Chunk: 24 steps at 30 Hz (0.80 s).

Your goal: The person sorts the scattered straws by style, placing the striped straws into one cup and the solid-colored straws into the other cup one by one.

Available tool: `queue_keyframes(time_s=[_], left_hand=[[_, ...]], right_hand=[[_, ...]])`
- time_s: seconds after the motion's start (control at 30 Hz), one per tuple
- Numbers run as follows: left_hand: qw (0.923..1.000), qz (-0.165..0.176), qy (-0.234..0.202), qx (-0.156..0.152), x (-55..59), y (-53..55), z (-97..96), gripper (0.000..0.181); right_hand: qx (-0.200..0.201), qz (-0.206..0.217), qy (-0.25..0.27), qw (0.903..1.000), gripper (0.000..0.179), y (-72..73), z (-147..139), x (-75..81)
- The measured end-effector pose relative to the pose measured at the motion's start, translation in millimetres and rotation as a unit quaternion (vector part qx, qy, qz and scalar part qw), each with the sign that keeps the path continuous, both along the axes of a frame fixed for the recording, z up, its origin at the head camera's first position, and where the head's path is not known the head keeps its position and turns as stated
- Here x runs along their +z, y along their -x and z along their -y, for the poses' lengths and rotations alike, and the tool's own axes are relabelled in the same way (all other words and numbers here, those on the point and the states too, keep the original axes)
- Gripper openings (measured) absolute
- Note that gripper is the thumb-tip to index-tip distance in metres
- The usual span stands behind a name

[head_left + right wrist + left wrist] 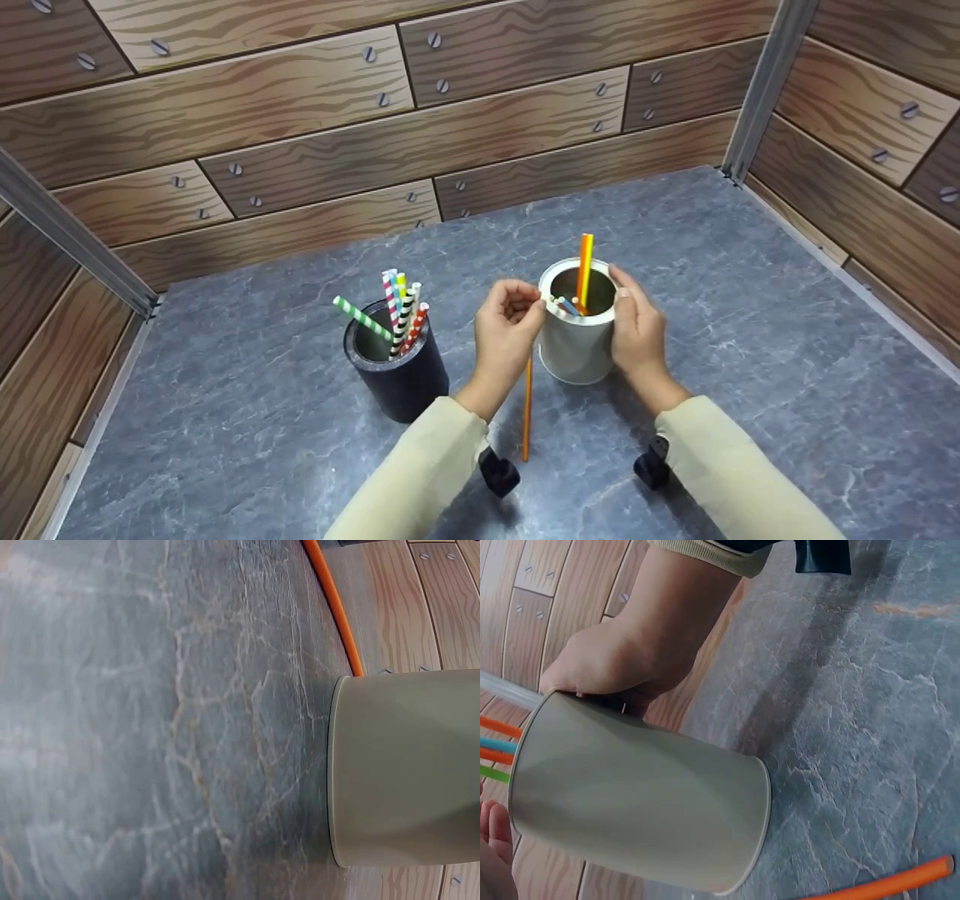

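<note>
A light grey can (pixel 576 351) stands upright on the table, holding plain coloured straws; an orange and a yellow straw (pixel 586 274) rise tallest, while shorter ends lean inside the rim. My right hand (pixel 637 330) grips the can's right side, its fingers at the rim, and shows behind the can in the left wrist view. At the left rim is my left hand (pixel 510 315), fingers loosely bent, with nothing visible between them. One orange straw (pixel 527 412) lies on the table below it, its end also in the left wrist view. The right wrist view shows the can's lower part (pixel 405 772) but not the hand.
Left of the can stands a black cup (pixel 405 386) with several striped straws (pixel 401 315), a green-striped one leaning out to the left. The marbled grey table (pixel 247 390) is bounded by wood-patterned walls (pixel 315 97) at the back and sides.
</note>
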<state>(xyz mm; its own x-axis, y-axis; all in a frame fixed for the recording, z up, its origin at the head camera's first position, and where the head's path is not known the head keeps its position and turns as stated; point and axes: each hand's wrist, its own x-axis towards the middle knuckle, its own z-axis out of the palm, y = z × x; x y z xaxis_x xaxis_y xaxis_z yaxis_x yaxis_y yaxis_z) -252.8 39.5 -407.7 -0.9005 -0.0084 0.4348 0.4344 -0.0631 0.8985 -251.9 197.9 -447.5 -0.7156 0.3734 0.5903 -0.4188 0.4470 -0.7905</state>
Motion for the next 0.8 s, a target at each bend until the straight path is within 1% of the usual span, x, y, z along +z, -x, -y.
queue_keyframes(time_s=[0.17,0.43,0.57,0.67,0.8], left_hand=[[0.9999,0.002,0.011,0.012,-3.1,-0.2,5.7,0.011],[0.999,0.01,0.037,0.024,-11.9,-0.4,10.8,0.012],[0.9975,0.025,0.06,0.028,-15.9,0.5,11.6,0.012],[0.9963,0.04,0.072,0.026,-20.9,0.5,11.7,0.013],[0.9949,0.06,0.078,0.024,-26.8,-2.5,11.7,0.015]], right_hand=[[0.0,0.0,0.001,1.0,0.035,-0.1,-0.2,0.0],[0.003,-0.007,-0.006,1.0,0.035,0.1,0.2,0.3],[0.002,-0.003,-0.004,1.0,0.035,-0.2,0.4,0.7],[-0.002,-0.001,-0.005,1.0,0.035,-0.4,0.3,0.7],[-0.003,-0.002,-0.006,1.0,0.035,0.1,-0.2,0.0]])
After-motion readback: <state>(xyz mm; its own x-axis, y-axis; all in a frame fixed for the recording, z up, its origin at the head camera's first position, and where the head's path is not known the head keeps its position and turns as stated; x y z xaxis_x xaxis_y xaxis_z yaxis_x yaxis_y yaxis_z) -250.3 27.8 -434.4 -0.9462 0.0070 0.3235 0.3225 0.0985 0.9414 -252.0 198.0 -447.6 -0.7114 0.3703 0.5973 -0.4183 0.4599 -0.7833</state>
